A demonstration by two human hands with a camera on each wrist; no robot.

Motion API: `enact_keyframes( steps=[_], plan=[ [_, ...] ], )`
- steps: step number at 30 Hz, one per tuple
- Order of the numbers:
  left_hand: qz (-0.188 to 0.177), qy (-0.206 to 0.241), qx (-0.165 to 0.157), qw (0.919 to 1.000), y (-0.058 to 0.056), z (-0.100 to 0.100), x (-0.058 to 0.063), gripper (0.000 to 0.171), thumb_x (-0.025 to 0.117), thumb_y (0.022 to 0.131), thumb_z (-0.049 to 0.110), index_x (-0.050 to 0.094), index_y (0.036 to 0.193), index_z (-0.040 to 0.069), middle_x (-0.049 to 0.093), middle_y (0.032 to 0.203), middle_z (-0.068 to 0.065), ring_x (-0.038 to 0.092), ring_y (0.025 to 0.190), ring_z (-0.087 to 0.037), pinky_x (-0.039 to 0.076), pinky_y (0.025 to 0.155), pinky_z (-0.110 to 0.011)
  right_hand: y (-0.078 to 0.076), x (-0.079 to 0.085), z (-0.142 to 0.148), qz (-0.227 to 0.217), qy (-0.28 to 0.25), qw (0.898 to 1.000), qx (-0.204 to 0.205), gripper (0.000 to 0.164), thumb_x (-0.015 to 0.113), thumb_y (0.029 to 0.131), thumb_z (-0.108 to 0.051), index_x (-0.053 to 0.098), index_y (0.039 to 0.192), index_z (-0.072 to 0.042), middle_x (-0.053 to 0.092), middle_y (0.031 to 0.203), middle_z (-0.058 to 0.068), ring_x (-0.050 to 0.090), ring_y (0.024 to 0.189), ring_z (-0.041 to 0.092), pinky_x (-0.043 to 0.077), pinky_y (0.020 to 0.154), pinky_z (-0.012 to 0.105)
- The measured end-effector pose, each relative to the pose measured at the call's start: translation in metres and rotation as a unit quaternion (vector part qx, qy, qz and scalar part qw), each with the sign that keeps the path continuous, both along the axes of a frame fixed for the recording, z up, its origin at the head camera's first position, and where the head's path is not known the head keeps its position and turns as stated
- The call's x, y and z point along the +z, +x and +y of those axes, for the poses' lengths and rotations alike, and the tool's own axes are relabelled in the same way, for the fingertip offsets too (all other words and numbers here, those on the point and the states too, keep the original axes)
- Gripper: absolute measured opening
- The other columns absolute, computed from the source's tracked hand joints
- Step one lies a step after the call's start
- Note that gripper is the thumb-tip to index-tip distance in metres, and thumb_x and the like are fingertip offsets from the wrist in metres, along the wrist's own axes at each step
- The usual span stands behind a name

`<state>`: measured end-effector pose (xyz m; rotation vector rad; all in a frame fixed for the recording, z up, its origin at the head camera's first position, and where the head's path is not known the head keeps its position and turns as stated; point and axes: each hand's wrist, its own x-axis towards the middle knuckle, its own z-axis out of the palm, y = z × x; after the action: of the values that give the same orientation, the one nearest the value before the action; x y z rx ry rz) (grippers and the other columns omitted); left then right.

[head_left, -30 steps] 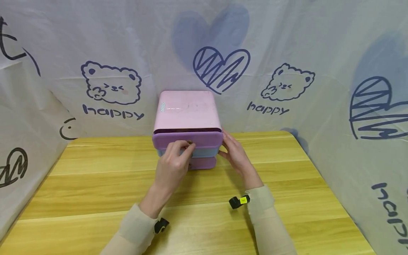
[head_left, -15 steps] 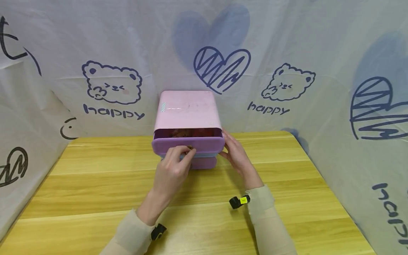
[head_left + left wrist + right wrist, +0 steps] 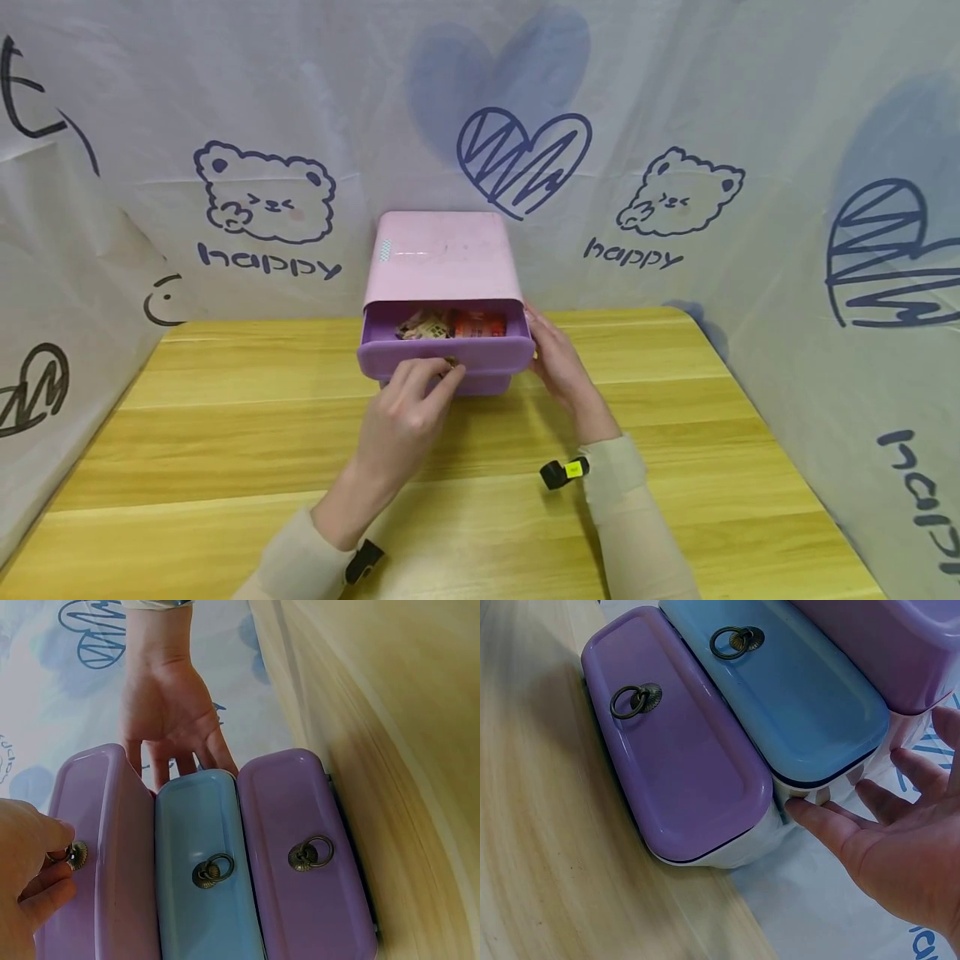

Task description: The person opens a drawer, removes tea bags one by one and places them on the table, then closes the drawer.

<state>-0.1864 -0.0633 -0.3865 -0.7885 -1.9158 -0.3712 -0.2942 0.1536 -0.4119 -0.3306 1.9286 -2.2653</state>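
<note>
A small pink cabinet (image 3: 450, 254) with three drawers stands against the back cloth. Its top purple drawer (image 3: 378, 358) is pulled partway out. My left hand (image 3: 405, 410) pinches the brass ring pull (image 3: 78, 855) on that drawer's front. Inside the drawer lie a crumpled cream-coloured packet (image 3: 425, 326) and a red packet (image 3: 480, 325). With its fingers extended, my right hand (image 3: 561, 371) rests against the cabinet's right side. Both the blue middle drawer (image 3: 199, 825) and the purple bottom drawer (image 3: 300, 802) are closed, their ring pulls hanging free.
The cabinet sits at the far edge of a wood-grain table (image 3: 225, 450). White cloth (image 3: 420, 100) printed with hearts and bears hangs behind and along the sides. Black wrist cameras are strapped to both sleeves.
The top drawer has slid out toward me with my left hand on its ring, bringing the packets inside into view. My right hand has stayed at the cabinet's side.
</note>
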Motion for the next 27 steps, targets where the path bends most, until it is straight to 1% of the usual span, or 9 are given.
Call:
enact_keyframes(
  steps=[8,15,18,23,27],
  plan=[
    [0.014,-0.002,-0.018,0.9997,0.008,0.001,0.001,0.022,0.049,0.088,0.002,0.066,0.101,0.002,0.06,0.091,-0.013,0.053,0.082,-0.026,0.053,0.067,-0.034,0.0,-0.001,0.0,0.0,0.006,1.0,-0.008,0.055,0.047,0.09,-0.047,0.037,0.139,-0.024,0.035,0.143,0.0,0.041,0.118,0.013,0.035,0.1,0.041],
    [0.014,-0.003,-0.031,0.9994,0.015,0.001,0.001,0.022,0.048,0.088,0.003,0.066,0.101,0.001,0.06,0.092,-0.013,0.054,0.084,-0.025,0.054,0.067,-0.033,0.0,-0.002,0.0,0.003,0.004,1.0,-0.009,0.056,0.049,0.089,-0.048,0.038,0.138,-0.023,0.035,0.143,0.001,0.039,0.12,0.012,0.036,0.1,0.04],
    [0.014,-0.005,-0.035,0.9993,0.019,0.001,0.001,0.024,0.047,0.088,0.002,0.066,0.102,0.001,0.06,0.092,-0.013,0.054,0.084,-0.025,0.053,0.067,-0.032,-0.001,-0.002,0.0,0.012,0.009,1.0,-0.007,0.055,0.047,0.09,-0.047,0.037,0.138,-0.022,0.034,0.144,0.0,0.035,0.122,0.011,0.032,0.103,0.04],
    [0.032,-0.012,-0.038,0.9987,0.024,0.0,0.003,0.024,0.046,0.087,0.001,0.066,0.1,0.001,0.06,0.091,-0.013,0.054,0.082,-0.026,0.053,0.064,-0.031,-0.002,-0.002,0.0,0.022,0.016,1.0,-0.002,0.053,0.044,0.093,-0.043,0.035,0.139,-0.019,0.029,0.146,-0.002,0.028,0.126,0.011,0.022,0.108,0.041],
    [0.038,-0.018,-0.033,0.9986,0.026,0.0,0.003,0.024,0.047,0.086,0.001,0.067,0.099,0.001,0.06,0.09,-0.013,0.054,0.081,-0.025,0.053,0.062,-0.029,0.001,0.002,0.0,0.02,0.016,1.0,0.007,0.052,0.041,0.095,-0.038,0.031,0.141,-0.015,0.026,0.147,0.002,0.026,0.127,0.013,0.021,0.108,0.042]
  ],
)
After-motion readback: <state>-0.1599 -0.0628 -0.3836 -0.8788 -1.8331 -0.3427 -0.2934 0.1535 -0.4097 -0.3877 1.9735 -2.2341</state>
